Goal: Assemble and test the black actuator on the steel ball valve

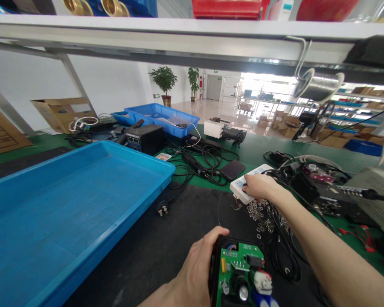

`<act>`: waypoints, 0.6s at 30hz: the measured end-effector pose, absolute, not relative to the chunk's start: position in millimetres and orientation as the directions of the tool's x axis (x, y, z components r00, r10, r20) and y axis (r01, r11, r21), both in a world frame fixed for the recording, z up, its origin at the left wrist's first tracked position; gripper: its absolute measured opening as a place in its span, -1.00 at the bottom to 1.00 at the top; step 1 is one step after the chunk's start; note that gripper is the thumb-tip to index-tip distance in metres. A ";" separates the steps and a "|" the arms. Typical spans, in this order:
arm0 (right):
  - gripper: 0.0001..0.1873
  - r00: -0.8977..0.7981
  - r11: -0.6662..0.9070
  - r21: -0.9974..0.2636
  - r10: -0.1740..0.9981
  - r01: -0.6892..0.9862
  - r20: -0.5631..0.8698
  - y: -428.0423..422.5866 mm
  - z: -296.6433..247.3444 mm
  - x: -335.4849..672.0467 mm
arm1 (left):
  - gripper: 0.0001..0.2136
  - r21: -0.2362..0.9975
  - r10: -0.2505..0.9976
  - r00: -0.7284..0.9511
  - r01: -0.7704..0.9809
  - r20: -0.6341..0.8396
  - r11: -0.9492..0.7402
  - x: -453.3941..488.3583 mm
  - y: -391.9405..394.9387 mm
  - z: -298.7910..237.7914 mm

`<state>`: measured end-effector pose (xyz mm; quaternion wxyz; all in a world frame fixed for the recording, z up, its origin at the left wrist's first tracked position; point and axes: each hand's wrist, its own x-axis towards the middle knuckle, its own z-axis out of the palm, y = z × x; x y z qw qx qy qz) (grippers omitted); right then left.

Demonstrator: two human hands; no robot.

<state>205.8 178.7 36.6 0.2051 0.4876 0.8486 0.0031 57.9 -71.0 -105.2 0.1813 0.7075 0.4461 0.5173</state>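
Note:
My left hand (192, 273) grips a black housing at the bottom of the view. Inside it shows a green circuit board (240, 260) with capacitors, a yellow part, a white connector and blue parts. Its lower end is cut off by the frame. My right hand (259, 186) reaches forward to a white power strip (238, 192), its fingers curled against the socket face. A small dark spot shows at the fingertips; what they hold, if anything, is hidden. Below that wrist lie many small metal rings (259, 215) and a looped black cable (284, 260).
A large blue tray (141, 160) fills the left. Behind it are a black box-shaped device (146, 138), tangled cables and another blue bin (160, 113). A loose plug (162, 209) lies on the black mat. A solder spool (320, 84) hangs under the overhead shelf (179, 36).

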 end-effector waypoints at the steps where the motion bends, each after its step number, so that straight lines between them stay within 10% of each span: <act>1: -0.57 -0.441 0.525 0.205 0.828 0.826 -0.346 178.8 36.5 205.9 | 0.24 0.713 0.814 0.061 0.447 0.578 -0.540 58.2 -71.6 -106.0; 18: -0.56 -0.420 0.507 0.186 0.831 0.841 -0.365 180.1 34.8 206.1 | 0.28 0.755 0.860 0.107 0.434 0.499 -0.491 56.2 -71.5 -115.0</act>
